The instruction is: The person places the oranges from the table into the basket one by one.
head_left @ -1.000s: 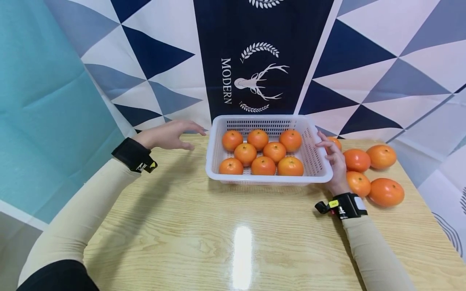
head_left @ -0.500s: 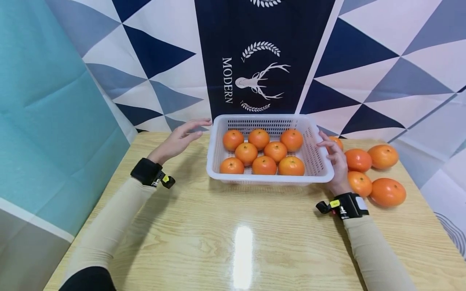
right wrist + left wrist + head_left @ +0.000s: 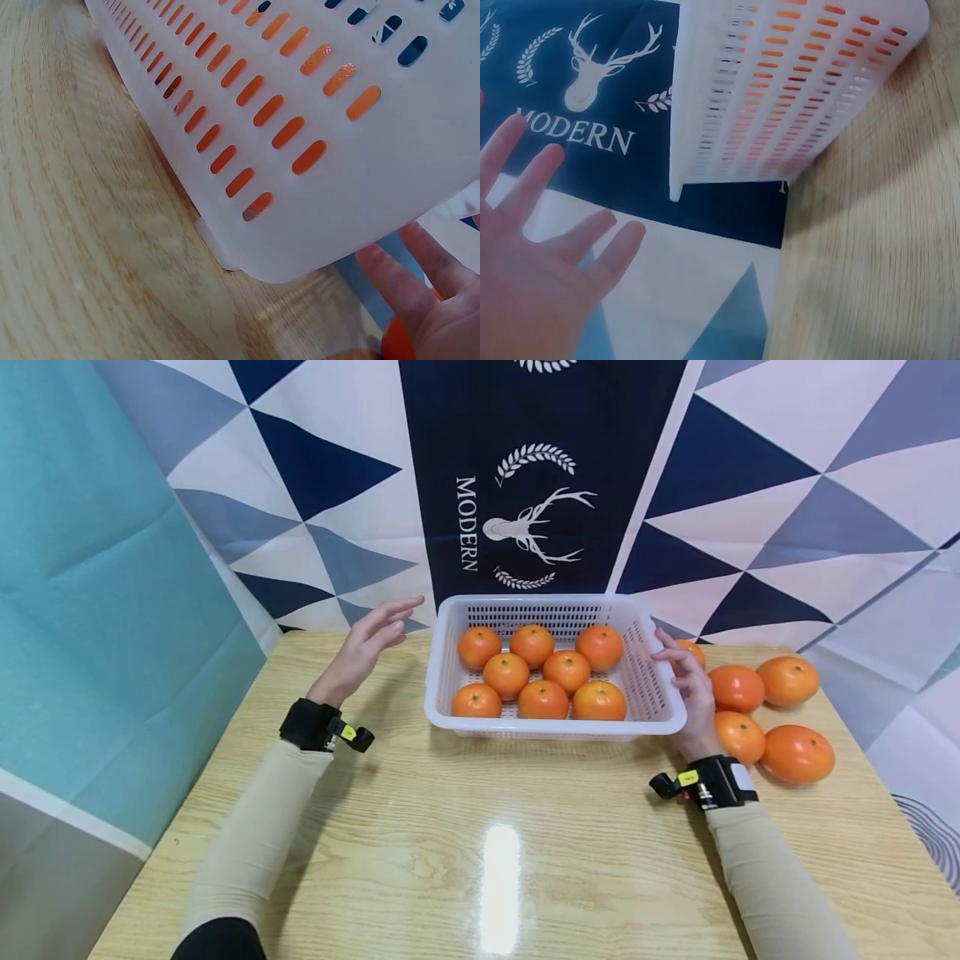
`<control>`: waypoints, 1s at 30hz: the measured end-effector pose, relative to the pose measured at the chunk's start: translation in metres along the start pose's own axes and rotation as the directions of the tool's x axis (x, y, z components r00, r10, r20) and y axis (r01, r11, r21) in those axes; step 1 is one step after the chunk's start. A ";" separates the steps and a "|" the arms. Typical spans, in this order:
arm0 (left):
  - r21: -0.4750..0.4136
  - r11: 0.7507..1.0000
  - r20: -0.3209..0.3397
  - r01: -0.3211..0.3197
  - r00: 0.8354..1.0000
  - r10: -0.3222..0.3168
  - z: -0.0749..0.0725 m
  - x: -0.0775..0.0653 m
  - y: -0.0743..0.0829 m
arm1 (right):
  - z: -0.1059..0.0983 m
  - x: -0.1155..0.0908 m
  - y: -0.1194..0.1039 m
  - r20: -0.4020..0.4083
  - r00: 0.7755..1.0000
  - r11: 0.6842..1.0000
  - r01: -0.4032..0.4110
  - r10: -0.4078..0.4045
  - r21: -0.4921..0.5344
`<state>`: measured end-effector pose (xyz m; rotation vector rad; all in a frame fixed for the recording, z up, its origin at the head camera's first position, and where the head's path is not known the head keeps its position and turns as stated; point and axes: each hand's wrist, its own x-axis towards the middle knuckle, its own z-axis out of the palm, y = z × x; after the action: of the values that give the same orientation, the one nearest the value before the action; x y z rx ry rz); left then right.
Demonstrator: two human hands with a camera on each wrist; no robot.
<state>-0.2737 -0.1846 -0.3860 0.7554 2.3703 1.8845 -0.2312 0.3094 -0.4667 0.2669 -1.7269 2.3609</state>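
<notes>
**Listener:** What sits between the person's hands?

**Describer:** A white, rectangular plastic basket with slotted walls (image 3: pixel 555 727), upright on a pale wood-grain table (image 3: pixel 405 843), its back side close to the patterned cloth backdrop (image 3: pixel 337 468). Inside are eight round, glossy orange fruits (image 3: pixel 566 671): three along the back, two in the middle, three in front.

**Listener:** And the left hand?

**Describer:** The left hand (image 3: pixel 358 653) is raised just beside the basket's left end, apart from it. Its fingers are loosely spread and hold nothing (the left wrist view shows the gap between fingertips and slotted wall, with orange glowing through the slots).

**Listener:** The right hand?

**Describer:** The right hand (image 3: pixel 696 702) is at the basket's right end, its fingers mostly extended and relaxed, the tips touching the rim. How firmly they press cannot be told.

**Listener:** Anything else there?

**Describer:** Five loose orange fruits (image 3: pixel 797 753) lie on the table just right of that hand, one partly hidden behind it. Both arms wear beige sleeves (image 3: pixel 258 835) and black wrist straps (image 3: pixel 306 723).
</notes>
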 end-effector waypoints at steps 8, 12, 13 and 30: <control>-0.030 0.999 -0.036 -0.034 0.999 0.033 0.012 -0.003 -0.016 | 0.001 0.001 -0.001 0.001 1.000 1.000 0.000 0.000 0.001; -0.073 0.995 -0.058 -0.062 0.997 0.058 0.023 -0.005 -0.027 | 0.001 0.001 0.000 -0.004 1.000 1.000 -0.003 0.003 0.009; -0.085 0.994 -0.064 -0.067 0.996 0.061 0.025 -0.004 -0.029 | 0.001 0.001 0.000 -0.004 1.000 1.000 -0.003 0.003 0.010; -0.271 0.960 -0.120 -0.065 0.992 0.033 0.067 -0.009 -0.058 | -0.002 -0.001 -0.001 0.012 1.000 1.000 0.000 0.000 0.018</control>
<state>-0.2655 -0.1357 -0.4606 0.7044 2.0983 2.2704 -0.2301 0.3115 -0.4671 0.2841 -1.7119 2.3806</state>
